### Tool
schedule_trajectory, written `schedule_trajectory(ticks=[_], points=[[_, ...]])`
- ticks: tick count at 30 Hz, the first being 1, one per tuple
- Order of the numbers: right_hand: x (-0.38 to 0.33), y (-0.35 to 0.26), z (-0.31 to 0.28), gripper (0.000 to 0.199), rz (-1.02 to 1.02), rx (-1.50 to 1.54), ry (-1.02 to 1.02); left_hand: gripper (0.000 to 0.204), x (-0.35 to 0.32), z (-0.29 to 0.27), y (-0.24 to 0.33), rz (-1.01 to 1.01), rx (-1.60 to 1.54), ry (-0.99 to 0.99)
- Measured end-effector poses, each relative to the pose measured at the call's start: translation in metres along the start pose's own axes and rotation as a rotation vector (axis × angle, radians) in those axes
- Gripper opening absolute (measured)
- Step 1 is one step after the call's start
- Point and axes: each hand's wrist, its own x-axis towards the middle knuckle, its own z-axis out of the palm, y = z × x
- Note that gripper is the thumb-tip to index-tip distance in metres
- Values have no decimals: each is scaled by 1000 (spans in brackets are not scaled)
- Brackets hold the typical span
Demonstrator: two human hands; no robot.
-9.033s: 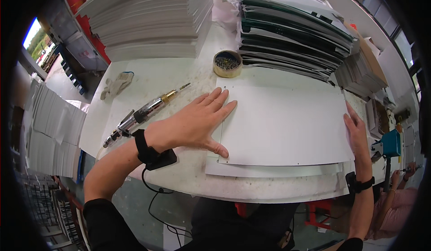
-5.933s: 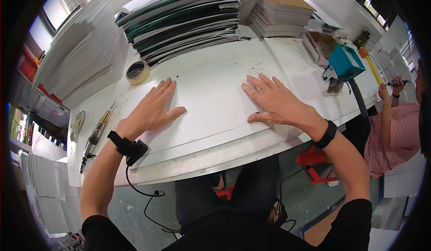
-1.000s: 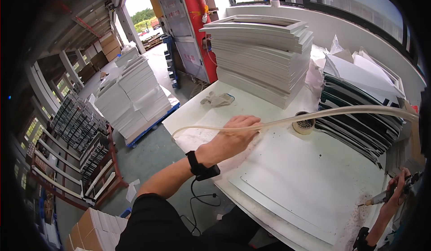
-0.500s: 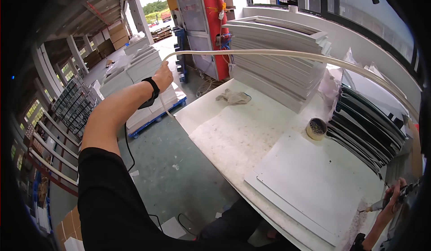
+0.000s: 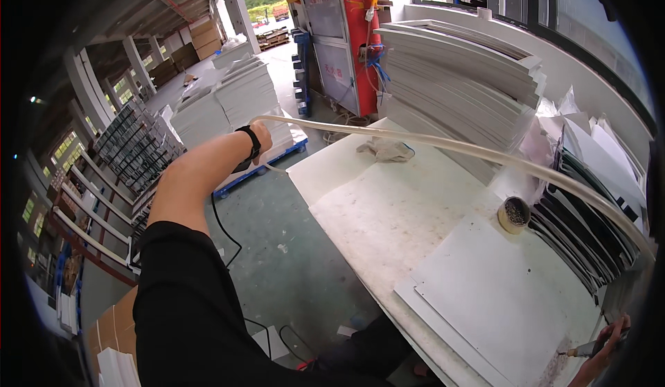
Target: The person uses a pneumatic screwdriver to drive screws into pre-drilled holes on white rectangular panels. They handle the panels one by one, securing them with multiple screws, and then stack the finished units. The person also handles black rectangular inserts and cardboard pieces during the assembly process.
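Note:
My left hand (image 5: 262, 142), with a black band on its wrist, is stretched forward past the table's far left corner. Its fingers are closed round a long pale hose (image 5: 443, 140), which arcs over the table to the right rim. At the lower right, my right hand (image 5: 608, 345) grips what looks like a power screwdriver (image 5: 586, 349), its tip pointing left above the table edge; the picture rim cuts off part of both. Flat white panels (image 5: 478, 297) lie beside the tool. Beyond them stands a round tub (image 5: 514, 215) of small dark pieces, seemingly screws.
White frames (image 5: 450, 75) are piled high at the table's back. A cloth glove (image 5: 386, 150) rests on the tabletop (image 5: 374, 207). Dark-edged panels (image 5: 589, 214) are stacked at the right. Black cable (image 5: 222, 228) trails over the floor, and a loaded blue pallet (image 5: 280, 157) stands beyond my left arm.
My left hand is lower relative to the table, and the hose has sunk with it. The whole view has shifted, so the table sits farther right and lower. Both hands keep their hold.

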Motion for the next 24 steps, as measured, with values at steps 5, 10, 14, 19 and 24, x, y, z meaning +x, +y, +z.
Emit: schedule_trajectory(ticks=[5,10,14,19,24], points=[[-2,5,16,34,-121,-3,98,16,32,-78,-35,-411,20,121],[25,9,-4,26,-20,217,264,16,68,-233,-4,-133,165,565],[38,25,-23,17,41,371,316,20,101,-299,18,139,251,967],[27,1,-21,14,6,346,274,9,59,-331,76,501,-373,1119],[18,-8,-4,17,30,303,320,12,-10,-372,169,666,-935,1153]])
